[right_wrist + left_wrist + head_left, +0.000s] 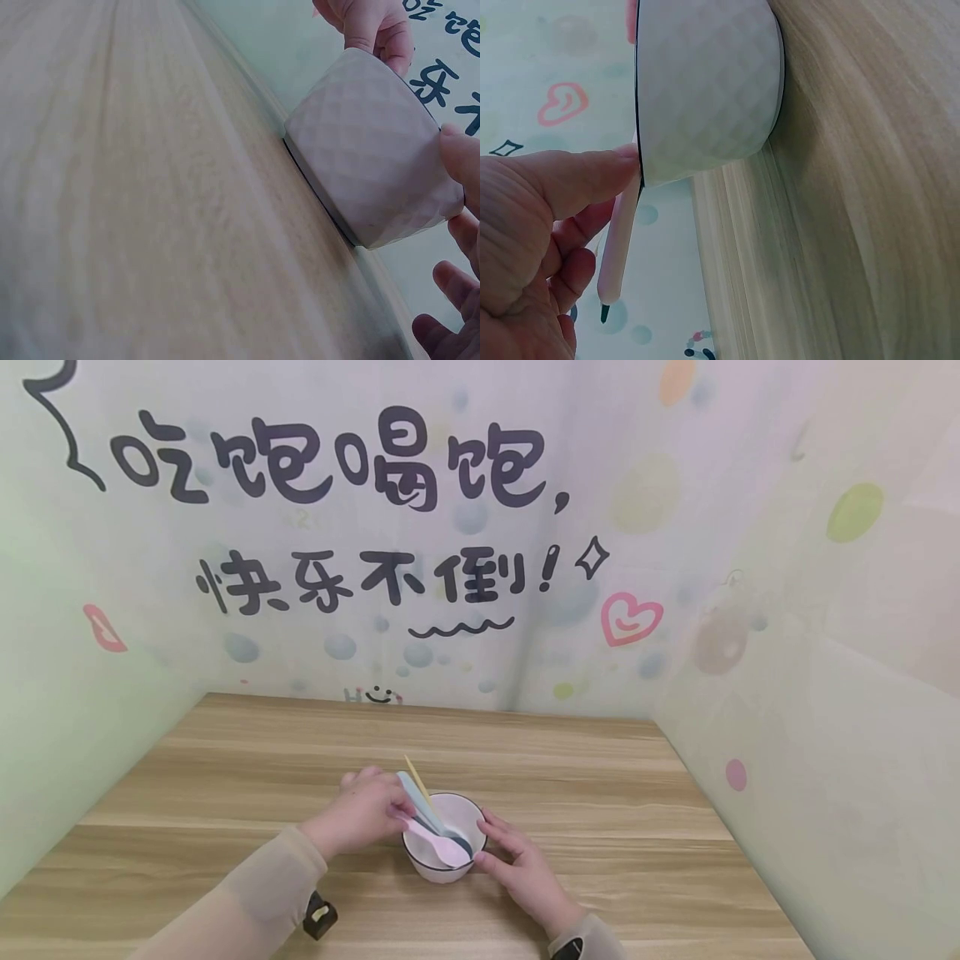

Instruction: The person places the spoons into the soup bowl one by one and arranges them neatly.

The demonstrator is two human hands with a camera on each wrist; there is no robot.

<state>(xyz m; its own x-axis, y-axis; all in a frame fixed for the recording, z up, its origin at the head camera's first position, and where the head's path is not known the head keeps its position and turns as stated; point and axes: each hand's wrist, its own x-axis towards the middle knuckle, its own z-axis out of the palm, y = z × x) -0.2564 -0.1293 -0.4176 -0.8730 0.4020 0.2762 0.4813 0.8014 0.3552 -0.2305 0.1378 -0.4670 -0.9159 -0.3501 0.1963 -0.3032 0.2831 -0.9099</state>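
A white bowl (441, 874) with a dark rim stands upright on the table, its side showing a diamond pattern in the left wrist view. My left hand (367, 810) is at its left rim and pinches the handle of a pink spoon (450, 852), whose head lies inside the bowl. My right hand (525, 872) holds the bowl's right side, thumb at the near rim and fingers farther back. A light blue utensil (420, 802) and a thin yellow stick (417, 777) lean out past the far left rim. Something dark beneath the pink spoon is mostly hidden.
The wood-grain table (637, 827) meets a printed back wall (480, 660) and side walls on the left and right. A black wrist-worn piece (320, 917) hangs below my left sleeve. A dark band (567, 949) shows at my right wrist.
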